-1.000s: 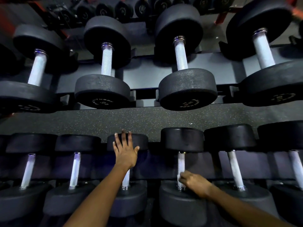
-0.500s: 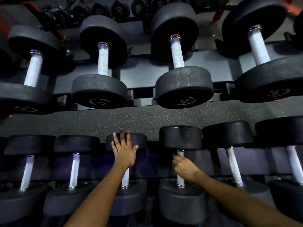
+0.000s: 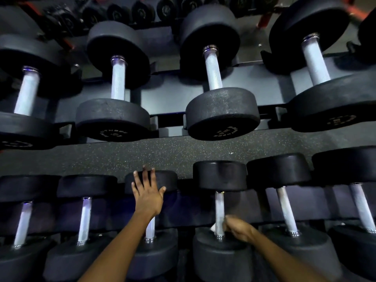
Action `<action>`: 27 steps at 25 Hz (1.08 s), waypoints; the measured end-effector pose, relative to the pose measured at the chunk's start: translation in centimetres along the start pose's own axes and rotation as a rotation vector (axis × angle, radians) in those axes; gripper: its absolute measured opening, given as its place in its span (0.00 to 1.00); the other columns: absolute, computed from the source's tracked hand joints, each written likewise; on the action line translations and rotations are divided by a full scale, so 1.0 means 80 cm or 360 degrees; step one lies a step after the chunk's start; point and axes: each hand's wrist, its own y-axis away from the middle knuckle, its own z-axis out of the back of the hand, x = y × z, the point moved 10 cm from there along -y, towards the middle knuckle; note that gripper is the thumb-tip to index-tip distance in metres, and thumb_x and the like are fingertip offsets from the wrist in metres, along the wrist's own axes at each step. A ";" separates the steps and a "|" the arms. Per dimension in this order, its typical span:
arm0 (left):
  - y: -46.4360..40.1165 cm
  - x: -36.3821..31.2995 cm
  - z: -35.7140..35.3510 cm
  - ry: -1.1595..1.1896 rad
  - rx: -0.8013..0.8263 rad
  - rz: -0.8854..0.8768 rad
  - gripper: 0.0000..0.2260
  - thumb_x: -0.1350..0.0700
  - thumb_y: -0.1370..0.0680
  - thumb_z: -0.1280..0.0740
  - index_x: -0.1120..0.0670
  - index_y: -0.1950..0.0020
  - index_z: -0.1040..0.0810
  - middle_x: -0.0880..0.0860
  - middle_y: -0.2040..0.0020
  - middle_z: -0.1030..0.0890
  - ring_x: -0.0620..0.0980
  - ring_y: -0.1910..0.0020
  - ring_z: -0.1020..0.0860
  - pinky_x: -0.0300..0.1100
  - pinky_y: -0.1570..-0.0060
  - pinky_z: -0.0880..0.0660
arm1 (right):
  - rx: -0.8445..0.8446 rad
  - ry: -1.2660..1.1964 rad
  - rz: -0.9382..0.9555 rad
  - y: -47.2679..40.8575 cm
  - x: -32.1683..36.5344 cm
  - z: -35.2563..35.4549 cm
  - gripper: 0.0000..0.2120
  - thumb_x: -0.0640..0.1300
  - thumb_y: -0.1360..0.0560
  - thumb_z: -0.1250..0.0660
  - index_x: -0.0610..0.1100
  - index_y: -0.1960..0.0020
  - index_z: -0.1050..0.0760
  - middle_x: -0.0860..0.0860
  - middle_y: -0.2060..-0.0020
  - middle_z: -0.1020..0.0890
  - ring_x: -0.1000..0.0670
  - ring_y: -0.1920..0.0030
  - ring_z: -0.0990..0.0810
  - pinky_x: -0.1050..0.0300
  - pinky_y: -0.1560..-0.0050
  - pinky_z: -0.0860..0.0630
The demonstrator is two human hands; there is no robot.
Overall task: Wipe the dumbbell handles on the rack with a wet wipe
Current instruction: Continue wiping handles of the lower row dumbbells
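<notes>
Black dumbbells with silver handles fill a two-tier rack [image 3: 168, 98]. My right hand [image 3: 237, 227] is wrapped round the low end of the handle [image 3: 219, 208] of the fourth lower dumbbell. A corner of the white wet wipe [image 3: 213, 227] pokes out at the left of my fingers. My left hand [image 3: 147, 195] lies flat with fingers spread on the far head of the third lower dumbbell [image 3: 162, 180], covering most of its handle [image 3: 150, 230].
The upper tier carries larger dumbbells [image 3: 221, 112], their near heads overhanging the speckled rubber floor strip [image 3: 162, 155]. More lower dumbbells sit left [image 3: 84, 218] and right [image 3: 286, 210] of my hands. Small weights line the far background.
My right hand slid up the handle and has come back down to its near end. My left hand stayed on the dumbbell head.
</notes>
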 end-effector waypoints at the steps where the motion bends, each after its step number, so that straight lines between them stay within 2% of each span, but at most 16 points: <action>1: -0.001 -0.001 0.001 0.0006 -0.0006 0.0000 0.33 0.44 0.16 0.49 0.55 0.22 0.66 0.56 0.23 0.70 0.63 0.27 0.73 0.59 0.28 0.65 | 0.0026 -0.0141 0.0050 -0.008 0.002 -0.011 0.05 0.36 0.39 0.37 0.40 0.67 0.22 0.45 0.68 0.20 0.49 0.64 0.23 0.60 0.64 0.28; 2: -0.002 -0.001 0.002 0.0018 -0.0002 0.0006 0.33 0.44 0.17 0.48 0.55 0.22 0.65 0.56 0.23 0.70 0.63 0.27 0.73 0.59 0.28 0.65 | 0.0106 -0.0309 0.0007 -0.006 0.002 -0.022 0.07 0.36 0.42 0.39 0.40 0.67 0.23 0.47 0.70 0.21 0.51 0.66 0.24 0.62 0.66 0.30; 3: -0.002 -0.002 0.001 0.0014 0.0007 0.0014 0.33 0.44 0.17 0.48 0.55 0.22 0.65 0.57 0.23 0.69 0.63 0.27 0.73 0.59 0.28 0.65 | 0.0174 -0.0311 0.0009 -0.002 0.000 -0.028 0.09 0.37 0.43 0.40 0.40 0.66 0.23 0.48 0.71 0.21 0.53 0.67 0.24 0.63 0.67 0.30; 5: 0.000 0.000 0.001 -0.0033 0.0015 0.0036 0.33 0.44 0.16 0.49 0.55 0.22 0.65 0.57 0.23 0.69 0.63 0.27 0.73 0.59 0.28 0.65 | 0.0225 -0.0243 -0.0037 0.010 -0.006 -0.028 0.07 0.34 0.36 0.38 0.39 0.64 0.22 0.48 0.69 0.19 0.52 0.65 0.21 0.63 0.64 0.27; 7: -0.001 0.000 0.002 -0.0057 0.0035 0.0050 0.33 0.44 0.16 0.50 0.56 0.22 0.66 0.58 0.23 0.69 0.64 0.27 0.73 0.59 0.28 0.65 | 0.0215 -0.0478 -0.0122 0.002 -0.003 -0.009 0.12 0.28 0.30 0.42 0.38 0.64 0.22 0.45 0.67 0.19 0.49 0.64 0.21 0.63 0.64 0.25; 10: -0.001 0.000 0.000 -0.0068 0.0064 0.0059 0.33 0.44 0.16 0.50 0.55 0.22 0.67 0.58 0.23 0.69 0.64 0.27 0.73 0.59 0.28 0.65 | -0.0203 -0.1320 -0.0121 -0.026 0.032 0.045 0.19 0.25 0.27 0.51 0.40 0.67 0.27 0.48 0.73 0.23 0.54 0.72 0.24 0.67 0.74 0.30; 11: -0.001 0.000 0.000 -0.0064 0.0061 0.0062 0.33 0.44 0.16 0.50 0.55 0.22 0.67 0.58 0.23 0.68 0.64 0.27 0.73 0.59 0.28 0.65 | -0.0351 -0.1299 -0.0093 -0.029 0.034 0.056 0.20 0.26 0.26 0.51 0.41 0.69 0.29 0.50 0.77 0.26 0.54 0.73 0.27 0.68 0.76 0.33; 13: 0.000 0.000 0.001 -0.0042 0.0051 0.0055 0.33 0.44 0.16 0.50 0.56 0.22 0.67 0.58 0.22 0.67 0.64 0.27 0.72 0.59 0.27 0.65 | -0.0349 -0.1070 -0.0148 -0.015 0.017 0.043 0.20 0.31 0.23 0.46 0.42 0.70 0.28 0.51 0.77 0.26 0.50 0.68 0.30 0.66 0.75 0.35; 15: 0.001 0.000 0.000 -0.0058 0.0060 0.0051 0.33 0.44 0.16 0.50 0.56 0.23 0.67 0.58 0.23 0.69 0.64 0.27 0.73 0.60 0.27 0.65 | -0.0110 -0.0829 -0.0152 0.001 -0.001 0.007 0.14 0.36 0.22 0.42 0.41 0.63 0.22 0.46 0.67 0.20 0.47 0.62 0.25 0.61 0.67 0.31; 16: 0.001 0.000 0.001 -0.0071 0.0064 0.0052 0.33 0.44 0.16 0.51 0.56 0.23 0.67 0.58 0.23 0.69 0.64 0.27 0.73 0.60 0.27 0.64 | -0.0024 -0.0850 -0.0178 0.005 -0.004 -0.001 0.12 0.35 0.23 0.42 0.39 0.59 0.21 0.44 0.63 0.19 0.46 0.60 0.23 0.58 0.63 0.28; 17: 0.001 -0.001 0.002 -0.0069 0.0065 0.0052 0.33 0.44 0.16 0.51 0.56 0.22 0.67 0.58 0.23 0.70 0.64 0.27 0.72 0.60 0.27 0.64 | -0.0052 -0.0900 -0.0188 0.002 0.002 0.006 0.09 0.34 0.24 0.41 0.37 0.56 0.22 0.43 0.62 0.19 0.46 0.60 0.22 0.57 0.62 0.27; 20: 0.002 -0.002 0.002 -0.0062 0.0070 0.0050 0.33 0.44 0.16 0.51 0.56 0.22 0.67 0.58 0.24 0.71 0.65 0.27 0.72 0.60 0.27 0.64 | -0.0552 -0.1036 -0.0045 -0.003 0.036 0.058 0.03 0.31 0.27 0.35 0.35 0.54 0.23 0.44 0.66 0.22 0.54 0.70 0.24 0.63 0.70 0.24; 23: 0.003 -0.003 0.004 -0.0086 0.0062 0.0043 0.33 0.44 0.16 0.51 0.56 0.23 0.68 0.57 0.26 0.75 0.65 0.27 0.72 0.59 0.28 0.64 | -0.1021 -0.1025 -0.0031 0.020 0.024 0.086 0.05 0.32 0.27 0.32 0.31 0.53 0.22 0.41 0.60 0.20 0.59 0.72 0.24 0.70 0.75 0.26; 24: 0.003 -0.003 0.005 -0.0089 0.0061 0.0039 0.32 0.44 0.16 0.51 0.56 0.23 0.68 0.56 0.29 0.77 0.65 0.27 0.72 0.59 0.28 0.64 | -0.1179 -0.1087 -0.0111 0.030 0.010 0.089 0.04 0.32 0.26 0.33 0.32 0.52 0.22 0.39 0.57 0.19 0.58 0.69 0.23 0.68 0.74 0.26; 25: 0.003 -0.003 0.005 -0.0092 0.0059 0.0037 0.32 0.44 0.16 0.52 0.56 0.23 0.69 0.55 0.30 0.78 0.65 0.27 0.72 0.59 0.28 0.64 | -0.1323 -0.1122 -0.0204 0.037 0.002 0.091 0.05 0.34 0.25 0.34 0.32 0.51 0.22 0.36 0.54 0.19 0.51 0.64 0.21 0.62 0.69 0.23; 27: 0.002 -0.003 0.003 -0.0096 0.0062 0.0038 0.32 0.44 0.16 0.52 0.56 0.23 0.69 0.56 0.29 0.77 0.65 0.27 0.72 0.59 0.28 0.64 | -0.1379 -0.0903 -0.0354 0.045 0.025 0.075 0.10 0.37 0.23 0.37 0.33 0.44 0.24 0.33 0.48 0.20 0.39 0.51 0.21 0.52 0.55 0.26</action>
